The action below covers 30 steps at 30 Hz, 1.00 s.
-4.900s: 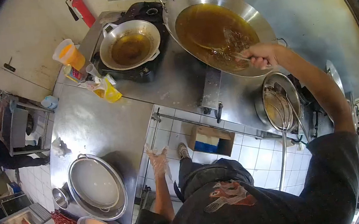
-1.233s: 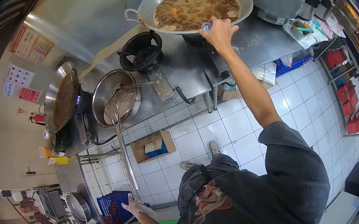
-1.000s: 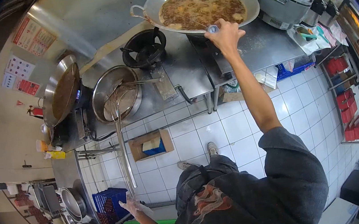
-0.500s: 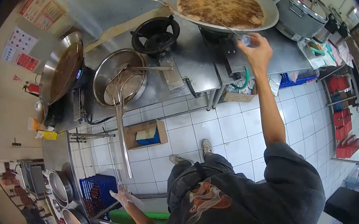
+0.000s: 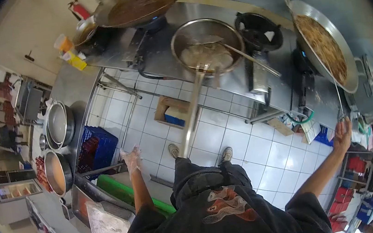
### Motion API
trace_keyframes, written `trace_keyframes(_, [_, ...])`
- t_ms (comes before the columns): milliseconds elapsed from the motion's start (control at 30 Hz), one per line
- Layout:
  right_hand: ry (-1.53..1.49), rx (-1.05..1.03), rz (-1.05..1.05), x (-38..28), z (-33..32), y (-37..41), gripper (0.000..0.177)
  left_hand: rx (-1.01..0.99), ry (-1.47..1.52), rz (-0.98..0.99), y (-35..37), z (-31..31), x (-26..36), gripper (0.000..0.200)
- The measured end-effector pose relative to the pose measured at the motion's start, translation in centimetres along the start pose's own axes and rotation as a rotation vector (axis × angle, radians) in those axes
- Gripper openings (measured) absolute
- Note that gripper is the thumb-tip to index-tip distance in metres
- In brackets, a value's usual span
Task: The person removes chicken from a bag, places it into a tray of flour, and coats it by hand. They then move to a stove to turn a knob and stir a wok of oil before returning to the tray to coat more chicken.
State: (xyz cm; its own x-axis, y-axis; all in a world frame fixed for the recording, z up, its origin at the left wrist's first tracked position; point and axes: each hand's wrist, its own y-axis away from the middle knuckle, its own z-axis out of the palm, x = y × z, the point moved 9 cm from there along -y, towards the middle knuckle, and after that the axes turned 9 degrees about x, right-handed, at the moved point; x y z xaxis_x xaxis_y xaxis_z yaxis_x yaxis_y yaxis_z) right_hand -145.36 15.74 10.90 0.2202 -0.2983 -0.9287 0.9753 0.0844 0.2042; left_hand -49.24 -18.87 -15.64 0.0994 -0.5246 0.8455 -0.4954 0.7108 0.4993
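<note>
My left hand (image 5: 131, 161), in a clear plastic glove, hovers with fingers apart near the blue crate (image 5: 98, 143) and touches nothing visible. Out to the right, my bare right hand (image 5: 340, 135) is open, just below the end of a long thin metal handle (image 5: 338, 98). That handle leans out of a large wok (image 5: 304, 5) of bubbling brown oil with frying food. I cannot make out whether the fingers touch it. Between my hands, a steel bowl (image 5: 177, 43) on the counter holds a strainer with a long handle (image 5: 191, 116) and another metal utensil.
A black burner (image 5: 251, 38) with a small white patch stands beside the bowl. Another oil-filled wok (image 5: 112, 25) sits at the back left. Steel pots (image 5: 72, 126) and a pan of orange liquid (image 5: 56, 172) line the left counter. A cardboard box (image 5: 162, 110) lies under the counter.
The view has turned left. My right hand has come down from the oil wok's rim and opened; the whitish thing at its fingers is gone. My left hand has risen slightly.
</note>
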Motion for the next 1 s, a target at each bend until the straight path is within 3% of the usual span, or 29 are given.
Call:
trace_keyframes(33, [-0.052,-0.141,0.044,-0.2,0.9,1.0,0.037,-0.043,0.071,-0.058,-3.3,-0.5,-1.6,0.105])
trace_keyframes(100, [-0.087,-0.042,-0.015,-1.5,5.2,5.5,0.04,-0.083,0.144,-0.076,-7.7,-1.7,-2.0,0.105])
trace_keyframes(133, [-0.009,-0.025,-0.124,-2.5,8.9,9.2,0.041,-0.076,0.141,-0.039,-8.8,-2.4,-1.5,0.105])
trace_keyframes(233, [0.034,-0.388,-0.176,-1.6,20.3,13.0,0.042,0.009,0.067,-0.071,-9.2,-3.0,3.3,0.106])
trace_keyframes(300, [0.044,-0.381,-0.166,-0.3,32.1,21.8,0.041,0.038,0.045,-0.106,-10.6,-4.2,4.5,0.107])
trace_keyframes(367, [0.419,-0.628,-0.655,1.0,43.2,28.3,0.039,0.015,0.086,-0.088,-13.1,-5.4,3.8,0.108])
trace_keyframes(433, [0.363,-0.492,-0.519,4.7,52.6,33.3,0.033,-0.022,0.028,-0.079,-15.0,-6.2,3.8,0.107])
trace_keyframes(500, [0.734,-0.334,-0.745,8.3,59.8,38.3,0.041,-0.021,-0.019,-0.107,-16.0,-6.6,4.2,0.106])
trace_keyframes(567, [0.873,-0.36,-0.806,13.2,66.0,40.9,0.053,0.019,-0.056,-0.173,-15.7,-6.7,4.7,0.104])
trace_keyframes(600, [0.839,-0.365,-0.958,15.3,68.4,41.9,0.053,0.016,-0.047,-0.151,-15.8,-6.4,5.1,0.104])
trace_keyframes(767, [0.927,-0.385,-0.877,23.4,74.4,46.5,0.05,0.013,-0.003,-0.126,-17.5,-6.9,3.6,0.104])
trace_keyframes(867, [0.98,-0.427,-0.851,26.1,76.5,48.4,0.052,0.046,-0.01,-0.223,-17.8,-7.1,2.9,0.105])
trace_keyframes(1000, [1.011,-0.446,-0.839,29.0,78.5,48.9,0.053,0.026,0.031,-0.2,-17.9,-7.2,3.6,0.106])
